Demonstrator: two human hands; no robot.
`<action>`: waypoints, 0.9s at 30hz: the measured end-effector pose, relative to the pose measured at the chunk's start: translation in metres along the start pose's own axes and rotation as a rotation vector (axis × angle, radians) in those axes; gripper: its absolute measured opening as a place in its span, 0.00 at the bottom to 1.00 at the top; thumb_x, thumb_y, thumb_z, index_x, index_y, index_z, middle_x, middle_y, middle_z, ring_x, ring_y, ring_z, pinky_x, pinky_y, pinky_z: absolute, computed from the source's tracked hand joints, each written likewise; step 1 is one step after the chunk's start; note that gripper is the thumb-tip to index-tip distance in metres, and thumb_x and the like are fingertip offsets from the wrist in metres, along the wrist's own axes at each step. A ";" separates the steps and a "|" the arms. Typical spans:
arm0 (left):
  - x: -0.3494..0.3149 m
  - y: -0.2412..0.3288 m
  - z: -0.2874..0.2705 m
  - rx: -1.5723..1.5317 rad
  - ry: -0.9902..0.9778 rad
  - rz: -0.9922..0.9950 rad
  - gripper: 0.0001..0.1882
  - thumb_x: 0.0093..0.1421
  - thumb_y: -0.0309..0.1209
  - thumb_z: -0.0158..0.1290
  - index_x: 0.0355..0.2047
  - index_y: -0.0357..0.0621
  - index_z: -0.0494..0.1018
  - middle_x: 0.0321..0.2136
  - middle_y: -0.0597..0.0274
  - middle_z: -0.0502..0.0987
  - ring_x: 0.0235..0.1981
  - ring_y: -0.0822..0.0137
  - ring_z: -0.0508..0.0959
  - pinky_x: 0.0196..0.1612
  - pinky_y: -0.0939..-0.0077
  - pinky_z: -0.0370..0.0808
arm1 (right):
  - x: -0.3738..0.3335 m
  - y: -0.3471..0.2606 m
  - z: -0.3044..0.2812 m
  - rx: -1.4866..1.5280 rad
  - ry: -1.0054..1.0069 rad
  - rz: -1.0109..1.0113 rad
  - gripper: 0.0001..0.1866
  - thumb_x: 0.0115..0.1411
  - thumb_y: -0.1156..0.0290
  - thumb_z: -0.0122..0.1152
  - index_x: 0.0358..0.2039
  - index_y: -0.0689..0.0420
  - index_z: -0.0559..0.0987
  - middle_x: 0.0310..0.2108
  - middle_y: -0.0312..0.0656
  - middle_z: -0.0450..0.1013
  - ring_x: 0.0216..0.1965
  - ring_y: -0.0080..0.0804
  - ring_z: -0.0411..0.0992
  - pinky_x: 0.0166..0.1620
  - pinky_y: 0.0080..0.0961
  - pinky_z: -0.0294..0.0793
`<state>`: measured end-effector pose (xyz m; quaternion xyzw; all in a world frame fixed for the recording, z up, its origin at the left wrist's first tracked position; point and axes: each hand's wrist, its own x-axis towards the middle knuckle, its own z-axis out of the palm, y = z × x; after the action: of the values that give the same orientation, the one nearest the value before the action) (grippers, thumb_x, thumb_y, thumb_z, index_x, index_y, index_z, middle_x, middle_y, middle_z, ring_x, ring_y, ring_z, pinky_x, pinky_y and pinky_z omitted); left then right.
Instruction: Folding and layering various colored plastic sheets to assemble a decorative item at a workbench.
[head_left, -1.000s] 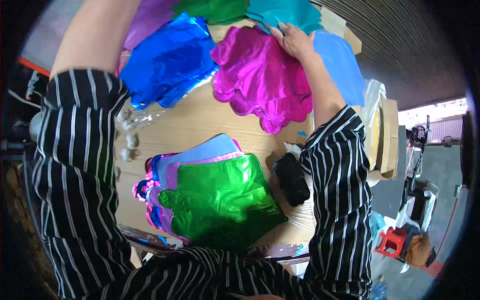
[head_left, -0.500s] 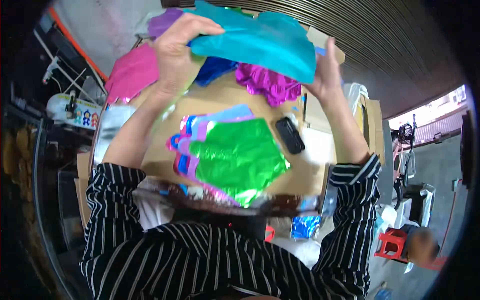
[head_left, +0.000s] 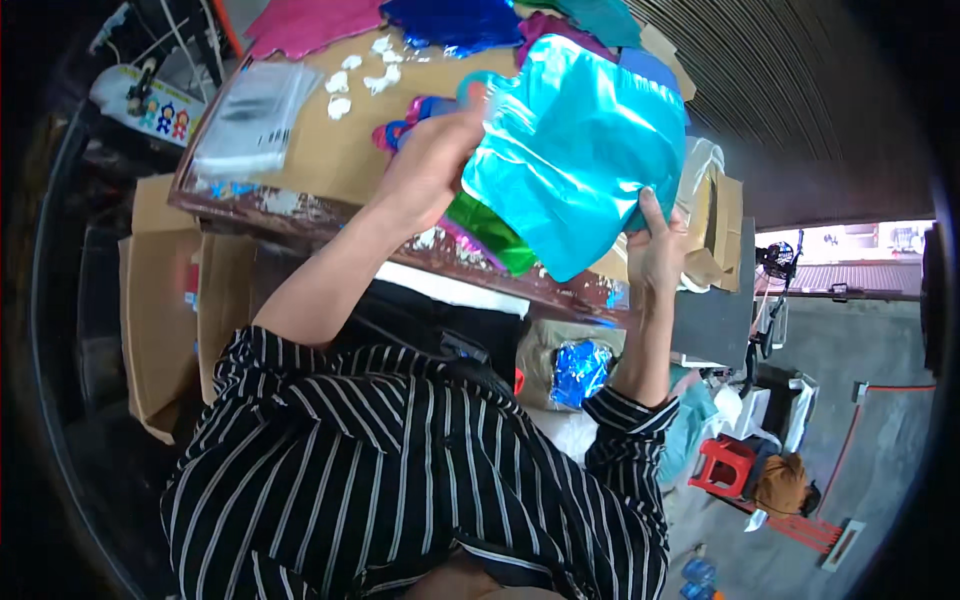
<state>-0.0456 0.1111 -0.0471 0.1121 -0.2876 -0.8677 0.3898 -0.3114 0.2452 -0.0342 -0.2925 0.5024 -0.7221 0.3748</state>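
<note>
Between my two hands a flat, shiny teal foil balloon [head_left: 590, 150] is held up, tilted over the table's front half. Blurred by motion, my left hand [head_left: 440, 160] pinches its left edge near a rounded tab. At the lower right edge my right hand [head_left: 657, 245] grips it, thumb on top and fingers behind the foil. Underneath, a green foil balloon [head_left: 495, 232] lies on a stack of flat foil balloons in several colours, mostly covered by the teal one and my left hand.
Pink foil [head_left: 310, 25] and dark blue foil [head_left: 455, 25] lie along the table's far side. Clear plastic bags [head_left: 250, 120] and small white scraps [head_left: 340, 107] are at the left. An open cardboard box [head_left: 160, 300] stands left of the table, with a red stool [head_left: 725, 465] at the right.
The teal balloon has come down from the far side toward me, over the stack. Both hands moved nearer with it, still holding it. My view has shifted.
</note>
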 end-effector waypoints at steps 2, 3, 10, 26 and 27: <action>-0.009 -0.012 -0.004 0.189 0.053 0.060 0.10 0.66 0.32 0.63 0.41 0.38 0.84 0.43 0.64 0.83 0.40 0.75 0.80 0.42 0.74 0.78 | -0.016 0.009 0.002 -0.018 0.052 0.001 0.09 0.64 0.77 0.66 0.46 0.62 0.81 0.43 0.40 0.81 0.43 0.28 0.79 0.47 0.29 0.77; -0.012 -0.018 0.000 0.396 0.083 0.120 0.10 0.65 0.33 0.64 0.40 0.38 0.84 0.39 0.65 0.84 0.37 0.77 0.80 0.38 0.76 0.77 | -0.024 0.013 0.002 -0.026 0.076 -0.005 0.09 0.64 0.78 0.66 0.45 0.62 0.81 0.43 0.40 0.81 0.43 0.28 0.79 0.47 0.28 0.77; -0.034 -0.059 -0.012 0.692 0.160 0.183 0.12 0.63 0.34 0.66 0.38 0.36 0.83 0.27 0.68 0.82 0.27 0.80 0.76 0.29 0.78 0.74 | -0.058 0.025 -0.067 -0.353 0.129 0.038 0.07 0.66 0.74 0.66 0.43 0.60 0.84 0.37 0.37 0.82 0.37 0.21 0.78 0.42 0.22 0.76; -0.088 0.008 -0.106 1.344 0.428 0.384 0.09 0.66 0.26 0.60 0.44 0.33 0.83 0.31 0.63 0.85 0.30 0.80 0.78 0.33 0.80 0.76 | 0.005 0.074 -0.049 -0.631 0.109 0.095 0.08 0.68 0.72 0.65 0.40 0.64 0.85 0.31 0.33 0.80 0.28 0.17 0.72 0.33 0.17 0.70; -0.088 0.009 -0.108 1.359 0.465 0.365 0.09 0.66 0.26 0.60 0.43 0.33 0.83 0.31 0.62 0.85 0.29 0.80 0.78 0.32 0.79 0.76 | 0.008 0.075 -0.049 -0.658 0.131 0.118 0.08 0.68 0.72 0.65 0.40 0.65 0.85 0.31 0.33 0.80 0.27 0.17 0.72 0.33 0.17 0.70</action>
<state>0.0639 0.1268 -0.1319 0.4599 -0.6854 -0.3737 0.4232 -0.3364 0.2479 -0.1204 -0.3210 0.7476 -0.5157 0.2684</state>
